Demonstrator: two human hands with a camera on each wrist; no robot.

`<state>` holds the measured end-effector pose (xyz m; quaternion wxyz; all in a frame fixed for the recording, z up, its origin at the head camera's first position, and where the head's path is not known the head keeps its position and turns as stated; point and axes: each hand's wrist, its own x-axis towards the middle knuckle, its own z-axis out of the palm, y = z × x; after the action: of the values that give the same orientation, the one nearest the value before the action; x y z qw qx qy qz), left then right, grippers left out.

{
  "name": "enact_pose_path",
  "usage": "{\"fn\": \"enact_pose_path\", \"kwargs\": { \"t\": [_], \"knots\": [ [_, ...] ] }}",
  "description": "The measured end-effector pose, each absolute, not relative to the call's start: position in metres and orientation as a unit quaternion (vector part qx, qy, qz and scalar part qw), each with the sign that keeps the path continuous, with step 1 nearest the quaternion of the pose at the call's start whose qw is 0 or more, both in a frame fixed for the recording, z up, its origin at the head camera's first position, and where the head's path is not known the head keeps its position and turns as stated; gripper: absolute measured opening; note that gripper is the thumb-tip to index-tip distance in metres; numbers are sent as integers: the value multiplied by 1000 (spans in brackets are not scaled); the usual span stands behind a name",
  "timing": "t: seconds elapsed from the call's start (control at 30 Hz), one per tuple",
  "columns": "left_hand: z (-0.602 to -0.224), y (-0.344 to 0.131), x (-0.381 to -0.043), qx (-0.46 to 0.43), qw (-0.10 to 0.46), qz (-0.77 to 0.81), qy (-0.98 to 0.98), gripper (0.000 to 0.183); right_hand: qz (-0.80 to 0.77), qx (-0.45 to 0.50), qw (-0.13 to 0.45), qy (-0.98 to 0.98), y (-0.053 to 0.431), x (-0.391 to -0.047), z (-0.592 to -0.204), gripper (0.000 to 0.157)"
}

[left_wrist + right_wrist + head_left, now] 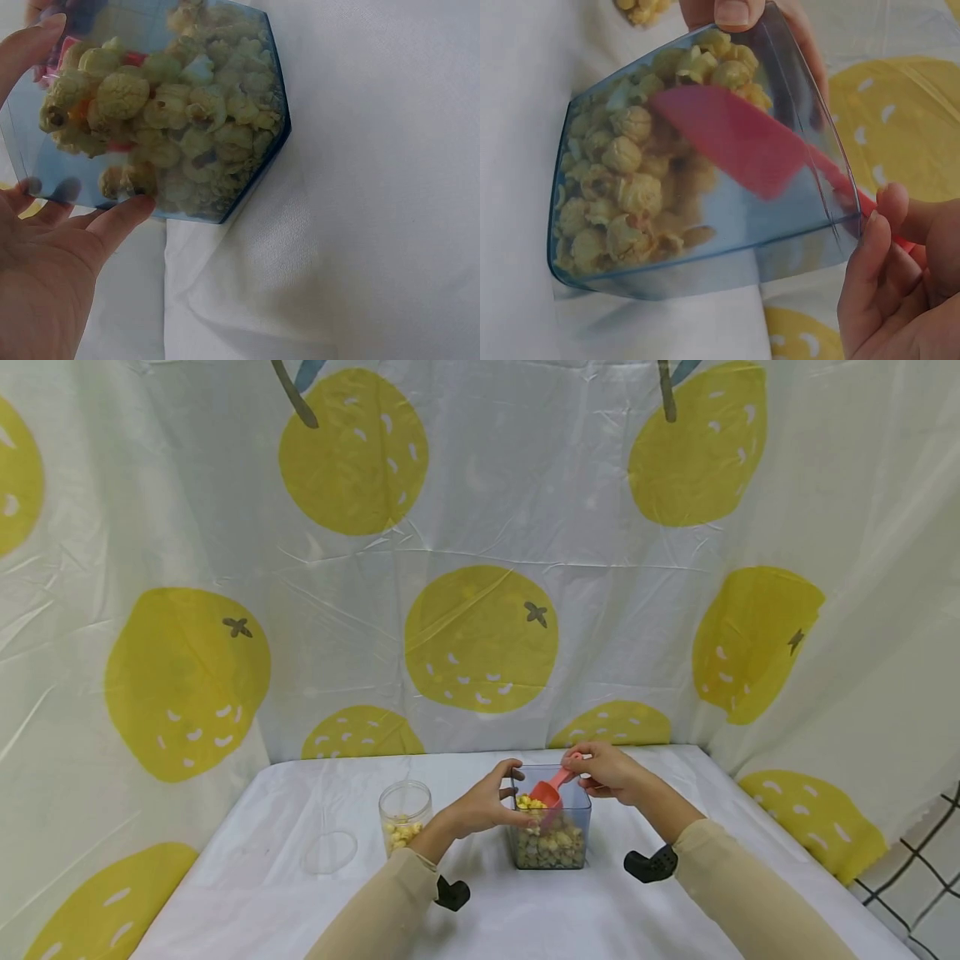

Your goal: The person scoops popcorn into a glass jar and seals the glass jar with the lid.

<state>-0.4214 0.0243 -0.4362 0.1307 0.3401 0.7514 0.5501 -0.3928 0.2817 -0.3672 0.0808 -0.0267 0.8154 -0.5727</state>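
A clear bluish box (577,818) about half full of popcorn (551,846) stands on the table. My left hand (483,802) grips its left side, thumb on the near wall and fingers round the far left rim; the left wrist view shows the same hand (67,247) against the wall. Between thumb and fingers my right hand (603,771) pinches the handle of a red scoop (547,793) over the right rim. The scoop's bowl dips inside the box, popcorn at its front, as the right wrist view shows through the wall.
Left of the box stands a clear round jar (405,797) with popcorn in it, partly behind my left forearm. A transparent round lid (330,852) lies on the white tablecloth (247,902) farther left. Behind the table hangs a lemon-print curtain (480,543).
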Motion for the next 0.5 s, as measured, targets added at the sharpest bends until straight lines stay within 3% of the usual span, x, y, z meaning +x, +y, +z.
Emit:
{"fn": "enact_pose_path", "kwargs": {
  "t": [0.5],
  "knots": [
    [-435,24,-422,336,125,536,764,90,-626,-36,103,772,299,-401,-372,21]
  ]
}}
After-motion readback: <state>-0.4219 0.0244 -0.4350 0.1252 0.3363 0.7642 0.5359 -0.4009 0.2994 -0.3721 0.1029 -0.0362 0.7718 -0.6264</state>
